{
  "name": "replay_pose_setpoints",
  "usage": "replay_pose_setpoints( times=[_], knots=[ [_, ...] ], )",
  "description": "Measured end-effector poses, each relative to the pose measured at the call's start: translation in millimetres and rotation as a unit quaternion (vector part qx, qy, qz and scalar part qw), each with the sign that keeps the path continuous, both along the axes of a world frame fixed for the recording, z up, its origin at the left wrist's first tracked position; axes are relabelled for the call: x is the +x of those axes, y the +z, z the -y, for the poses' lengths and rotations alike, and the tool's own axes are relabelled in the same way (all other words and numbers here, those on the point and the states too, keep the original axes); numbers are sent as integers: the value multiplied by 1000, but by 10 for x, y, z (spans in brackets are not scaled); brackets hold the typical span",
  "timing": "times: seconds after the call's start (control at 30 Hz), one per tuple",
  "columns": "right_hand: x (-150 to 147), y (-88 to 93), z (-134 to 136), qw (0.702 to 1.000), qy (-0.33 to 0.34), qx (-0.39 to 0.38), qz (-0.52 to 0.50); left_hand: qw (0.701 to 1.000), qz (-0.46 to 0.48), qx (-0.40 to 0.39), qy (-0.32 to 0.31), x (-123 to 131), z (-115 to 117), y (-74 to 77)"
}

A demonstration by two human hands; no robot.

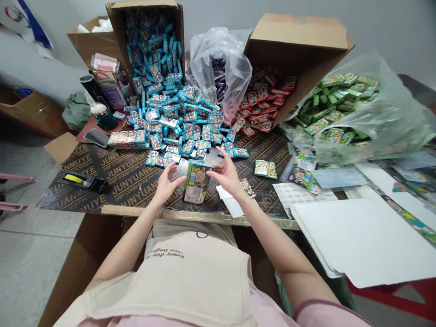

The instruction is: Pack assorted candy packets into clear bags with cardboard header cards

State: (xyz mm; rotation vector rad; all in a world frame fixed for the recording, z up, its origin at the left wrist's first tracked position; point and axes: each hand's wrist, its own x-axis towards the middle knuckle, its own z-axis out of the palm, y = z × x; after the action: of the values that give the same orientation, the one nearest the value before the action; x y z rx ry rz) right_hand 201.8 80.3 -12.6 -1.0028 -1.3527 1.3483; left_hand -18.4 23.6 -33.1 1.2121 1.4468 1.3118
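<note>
A dark green printed box (196, 182) stands near the table's front edge, with clear plastic (181, 168) sticking out at its sides and top. My left hand (166, 184) pinches it from the left, thumb and fingers at the plastic beside its upper corner. On the other side my right hand (227, 176) grips its upper right, the thumb against the printed face and the forefinger raised over the plastic. A blue strip shows along the box's top; what lies inside cannot be made out. Just behind spreads a heap of small blue packs (190, 129).
Small green packs (265, 169) and white paper (234, 205) lie right of my hands. A tape dispenser (83, 181) and a phone (96, 137) are at left. Behind stand a carton (296, 34) of red packs and a plastic bag (391, 109) of green ones. White sheets (361, 240) cover the right.
</note>
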Motion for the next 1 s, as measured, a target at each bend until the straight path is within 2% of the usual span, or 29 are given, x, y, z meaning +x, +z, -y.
replay_pose_setpoints(
  times=[0.07, 0.13, 0.23, 0.47, 0.63, 0.8, 0.87, 1.0],
  knots=[
    [-59, -2, 59, 998, 45, 2, 38, 998, -24, 48, -43, 24, -98, 144],
    [-112, 3, 107, 998, 44, 16, 50, 996, -30, 55, -69, 59, -172, 274],
    [-141, 67, 146, 999, 9, 38, 32, 997, -9, 5, -82, 87, -220, 410],
    [-138, 282, 176, 1000, -5, 13, 1, 987, 28, -77, -140, 31, -281, 612],
    [-150, 326, 193, 1000, 19, -11, 8, 986, 4, -75, -147, 22, -324, 664],
    [-143, 350, 209, 999, 26, -14, 12, 979, -36, -69, -186, -23, -311, 710],
    [-136, 355, 202, 999, 29, -21, 7, 976, -14, -79, -203, -64, -297, 694],
    [-121, 325, 166, 998, 33, -44, -10, 953, 112, -143, -241, -136, -256, 551]
  ],
)
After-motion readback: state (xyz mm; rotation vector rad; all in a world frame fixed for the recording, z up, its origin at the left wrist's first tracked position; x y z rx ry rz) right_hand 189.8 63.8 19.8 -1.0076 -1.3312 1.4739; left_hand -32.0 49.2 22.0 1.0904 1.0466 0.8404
